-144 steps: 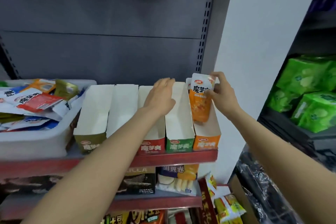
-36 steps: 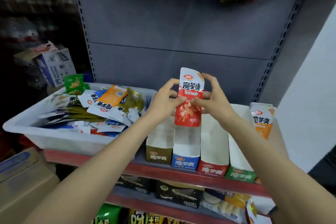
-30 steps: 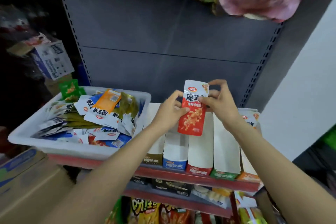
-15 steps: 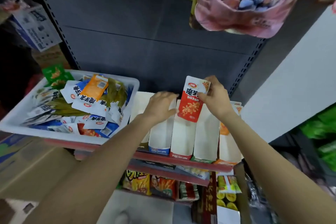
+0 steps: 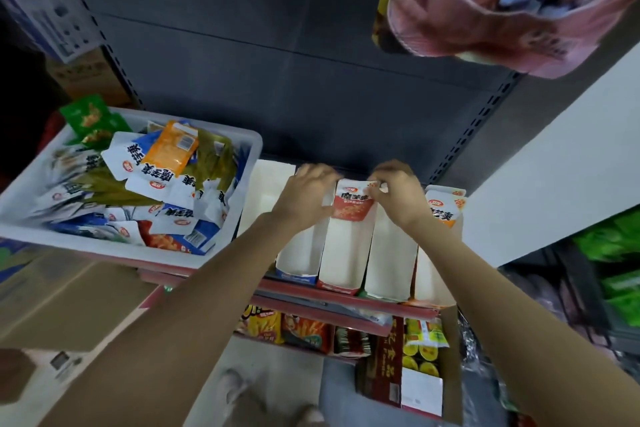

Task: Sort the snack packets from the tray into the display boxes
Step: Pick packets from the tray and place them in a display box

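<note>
A dark metal shelf unit point(image 5: 277, 55) carries the work on its red-edged shelf point(image 5: 346, 302), with a white plastic tray point(image 5: 121, 250) at the left, heaped with mixed snack packets point(image 5: 156, 184) lying at all angles, presumably dumped there as unsorted stock. To its right stands a row of narrow white display boxes point(image 5: 391, 253), set side by side with their coloured fronts toward the aisle so each flavour likely gets its own slot. An orange packet point(image 5: 445, 210) already stands upright at the back of the rightmost box. Both forearms reach in over the row. The left hand point(image 5: 306, 198) lies over the back of the blue-fronted box point(image 5: 299, 255), seemingly steadying it; whether its fingers grip the wall cannot be told. The right hand point(image 5: 398, 194) has its fingers pinching the top edge of the red snack packet point(image 5: 353, 201), which sits at the rear of the red-fronted box point(image 5: 343, 253). The packet stands nearly upright, long axis vertical, printed face toward the person, so it appears placed to match its box colour and show its label.
</note>
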